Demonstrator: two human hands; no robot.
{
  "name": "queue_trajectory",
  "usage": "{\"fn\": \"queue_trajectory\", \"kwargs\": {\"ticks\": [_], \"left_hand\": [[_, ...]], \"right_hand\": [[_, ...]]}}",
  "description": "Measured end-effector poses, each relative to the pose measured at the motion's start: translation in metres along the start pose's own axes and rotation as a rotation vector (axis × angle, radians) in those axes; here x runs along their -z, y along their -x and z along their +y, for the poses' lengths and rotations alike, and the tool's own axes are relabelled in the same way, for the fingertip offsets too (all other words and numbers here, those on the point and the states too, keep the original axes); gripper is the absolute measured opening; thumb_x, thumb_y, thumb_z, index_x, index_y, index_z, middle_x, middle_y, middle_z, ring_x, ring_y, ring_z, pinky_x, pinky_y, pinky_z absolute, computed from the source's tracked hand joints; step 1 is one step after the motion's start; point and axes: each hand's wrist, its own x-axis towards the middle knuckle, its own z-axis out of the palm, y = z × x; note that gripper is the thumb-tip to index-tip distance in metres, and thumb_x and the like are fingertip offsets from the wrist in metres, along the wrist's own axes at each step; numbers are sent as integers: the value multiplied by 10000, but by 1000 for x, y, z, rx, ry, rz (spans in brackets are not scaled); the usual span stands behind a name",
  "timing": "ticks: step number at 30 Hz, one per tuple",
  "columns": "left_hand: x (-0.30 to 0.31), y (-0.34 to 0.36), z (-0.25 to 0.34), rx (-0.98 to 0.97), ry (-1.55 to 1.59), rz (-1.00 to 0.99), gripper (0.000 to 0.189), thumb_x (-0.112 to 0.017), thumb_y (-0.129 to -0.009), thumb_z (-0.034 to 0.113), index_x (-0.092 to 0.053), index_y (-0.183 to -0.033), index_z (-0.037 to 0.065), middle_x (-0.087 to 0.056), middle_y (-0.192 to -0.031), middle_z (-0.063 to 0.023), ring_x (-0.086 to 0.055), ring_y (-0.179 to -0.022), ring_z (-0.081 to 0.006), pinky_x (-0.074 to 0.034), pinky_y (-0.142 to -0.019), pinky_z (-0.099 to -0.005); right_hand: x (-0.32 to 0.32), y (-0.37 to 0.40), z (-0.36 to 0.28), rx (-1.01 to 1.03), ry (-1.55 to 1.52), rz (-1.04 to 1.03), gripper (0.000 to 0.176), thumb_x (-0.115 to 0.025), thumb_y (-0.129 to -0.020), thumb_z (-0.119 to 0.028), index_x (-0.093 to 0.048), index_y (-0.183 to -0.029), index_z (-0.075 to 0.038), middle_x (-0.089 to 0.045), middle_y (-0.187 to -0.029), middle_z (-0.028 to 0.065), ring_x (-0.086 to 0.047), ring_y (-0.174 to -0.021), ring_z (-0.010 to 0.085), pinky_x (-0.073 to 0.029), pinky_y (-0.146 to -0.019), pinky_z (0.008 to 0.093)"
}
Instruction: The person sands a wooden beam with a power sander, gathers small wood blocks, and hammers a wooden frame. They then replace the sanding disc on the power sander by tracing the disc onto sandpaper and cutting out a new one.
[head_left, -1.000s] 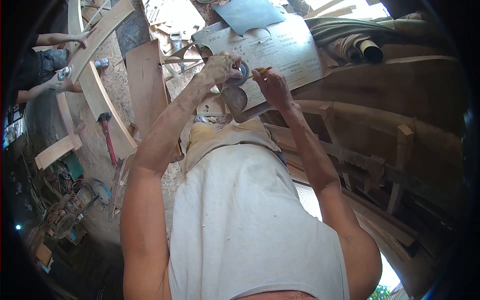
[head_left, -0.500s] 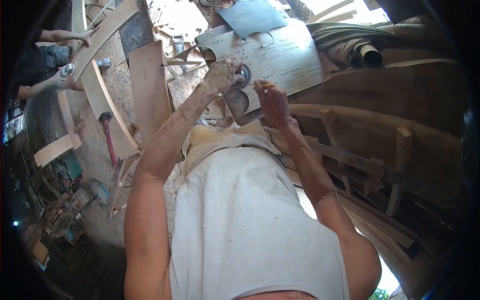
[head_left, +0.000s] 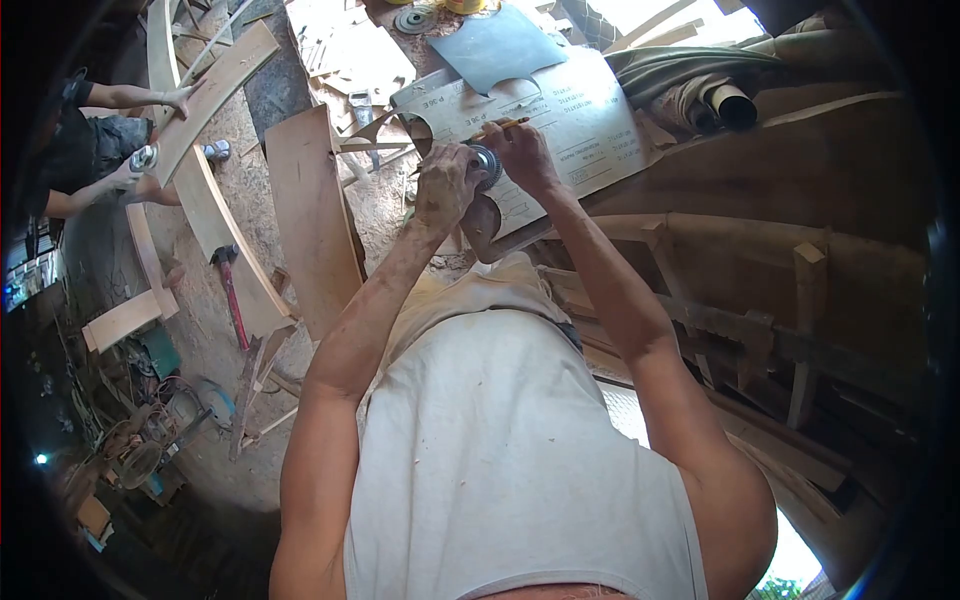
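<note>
A printed sheet of sandpaper (head_left: 598, 125) lies back side up in front of me, with round cutouts along its near left edge. My left hand (head_left: 445, 185) is closed around a dark round disc with a ridged rim (head_left: 489, 168), pressed on the sheet. Just right of it, my right hand (head_left: 524, 160) pinches a yellow pencil (head_left: 514, 123), whose tip points left near the disc's far side. A grey-blue sheet with a curved cutout (head_left: 500, 50) overlaps the far part of the sandpaper.
At the left, another person's hand (head_left: 180, 98) rests on a curved wooden board (head_left: 225, 85). A red-handled hammer (head_left: 232, 295) lies on a second curved piece. A flat wooden panel (head_left: 310, 215) stands beside my left forearm. Rolled material (head_left: 733, 105) is at the right.
My right hand has moved up and left around the disc, carrying the pencil to its far side. My left hand has turned over the disc. The view has shifted slightly.
</note>
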Motion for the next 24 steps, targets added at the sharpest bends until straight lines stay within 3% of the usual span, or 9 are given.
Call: {"fn": "queue_trajectory", "kwargs": {"ticks": [4, 8, 13, 17, 20, 21, 24], "left_hand": [[-2, 3, -3, -29, 58, 72, 317, -836, -849, 144, -637, -1076, 47, -705, -1064, -159, -678, -1024, -367, -560, -891, -465], [-11, 17, -2, -79, 8, 129, 300, -832, -858, 126, -608, -1046, 56, -699, -1018, -156, -678, -973, -388, -565, -834, -481], [-22, 26, 0, 45, 84, 186, 383, -833, -881, 160, -585, -1153, 54, -722, -1073, -152, -680, -1017, -379, -560, -887, -474], [-20, 26, 1, 76, 125, 233, 520, -832, -882, 163, -561, -1308, 38, -743, -1127, -159, -687, -1064, -360, -554, -924, -454], [-12, 25, 3, 91, 96, 196, 620, -826, -886, 162, -530, -1416, 37, -747, -1164, -176, -684, -1097, -362, -546, -950, -452], [-10, 25, 2, 92, 82, 177, 650, -825, -888, 164, -516, -1446, 38, -745, -1177, -181, -681, -1110, -365, -542, -961, -454], [-11, 25, -1, 61, 99, 190, 665, -789, -929, 249, -473, -1477, 43, -745, -1162, -162, -666, -1114, -380, -510, -991, -497]], "right_hand": [[-2, -15, 1, -102, -54, -87, 373, -607, -1021, -312, -759, -964, 24, -759, -919, 226, -750, -880, 383, -566, -815, 457], [-6, -37, 3, -19, 60, -167, 387, -602, -1028, -315, -738, -908, 27, -741, -828, 224, -749, -829, 367, -560, -776, 461], [19, -39, -39, 113, 94, -232, 375, -572, -1054, -287, -695, -898, 32, -722, -758, 208, -741, -758, 367, -554, -726, 482], [28, -7, -41, 26, 97, -278, 353, -558, -1069, -276, -675, -914, 19, -716, -786, 215, -726, -758, 388, -547, -712, 498], [13, 12, -26, 156, 242, -191, 323, -562, -1073, -256, -693, -967, 20, -736, -824, 208, -743, -802, 385, -558, -737, 477], [5, 14, -21, 164, 171, -172, 359, -561, -1068, -274, -663, -901, 27, -681, -784, 262, -692, -809, 460, -531, -726, 546], [-8, 19, -12, 148, 134, -126, 348, -556, -1068, -260, -661, -898, 25, -679, -788, 259, -690, -803, 461, -530, -728, 543]]}}
